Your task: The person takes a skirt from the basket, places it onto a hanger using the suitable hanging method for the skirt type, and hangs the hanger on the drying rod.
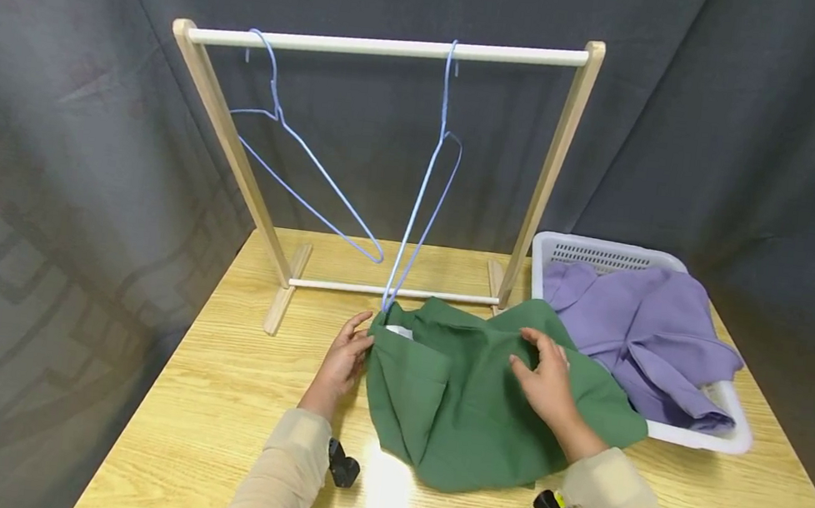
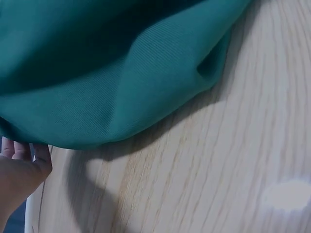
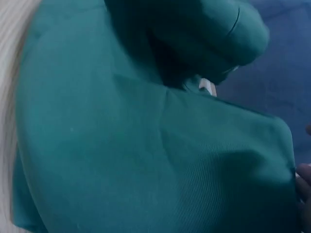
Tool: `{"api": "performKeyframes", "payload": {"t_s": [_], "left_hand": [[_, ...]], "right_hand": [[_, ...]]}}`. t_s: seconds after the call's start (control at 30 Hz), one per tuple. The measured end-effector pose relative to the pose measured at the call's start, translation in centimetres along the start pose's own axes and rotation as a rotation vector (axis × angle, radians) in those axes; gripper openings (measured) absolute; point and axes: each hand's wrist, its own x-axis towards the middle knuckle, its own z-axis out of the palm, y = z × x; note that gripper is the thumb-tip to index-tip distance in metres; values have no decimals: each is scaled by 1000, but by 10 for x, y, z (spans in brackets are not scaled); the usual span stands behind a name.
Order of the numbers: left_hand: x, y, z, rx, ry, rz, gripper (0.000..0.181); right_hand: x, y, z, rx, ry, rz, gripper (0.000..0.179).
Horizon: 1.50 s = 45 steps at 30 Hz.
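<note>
A green garment (image 1: 483, 388) with a white label (image 1: 399, 332) lies bunched on the table. The lower end of a blue wire hanger (image 1: 428, 172) reaches its upper left edge and goes out of sight there. My left hand (image 1: 345, 356) holds that left edge beside the hanger's end; in the left wrist view, its fingertips are partly hidden by the cloth (image 2: 112, 97). Over the garment's right part, my right hand (image 1: 547, 379) has thumb and fingers spread apart. Cloth (image 3: 146, 145) fills most of the right wrist view, with fingertips (image 3: 303, 179) at the right edge.
A wooden rack (image 1: 561, 163) with a white top bar (image 1: 371, 46) stands at the back. A second blue hanger (image 1: 319, 164) hangs on its left. At right, a white basket (image 1: 728, 425) contains a purple garment (image 1: 640, 331), and the green cloth touches it.
</note>
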Motion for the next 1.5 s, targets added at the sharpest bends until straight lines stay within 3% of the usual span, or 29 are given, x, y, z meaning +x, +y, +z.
{"api": "performKeyframes", "payload": {"t_s": [0.27, 0.4, 0.53, 0.67, 0.77, 0.9, 1.13, 1.3, 1.5], "left_hand": [[-1, 3, 8, 356, 5, 45, 44], [-8, 13, 18, 431, 22, 68, 41], [-8, 11, 22, 520, 66, 93, 40], [-1, -1, 21, 586, 104, 189, 38], [-1, -3, 24, 597, 122, 261, 29], [-2, -3, 26, 617, 168, 281, 16], [-6, 0, 18, 557, 284, 157, 13], [-9, 2, 9, 494, 345, 116, 16], [-10, 4, -2, 469, 356, 102, 16]], "right_hand": [[2, 9, -8, -137, -34, 50, 43], [2, 10, -11, -140, -51, 72, 44], [3, 12, -13, -178, -58, 85, 46], [5, 15, -17, -262, -76, 98, 49], [7, 17, -22, -306, -112, 106, 50], [9, 20, -28, -342, -158, 113, 51], [12, 26, -40, -319, -215, 118, 49], [12, 31, -47, -269, -218, 120, 37], [10, 37, -56, -249, -228, 96, 14]]}}
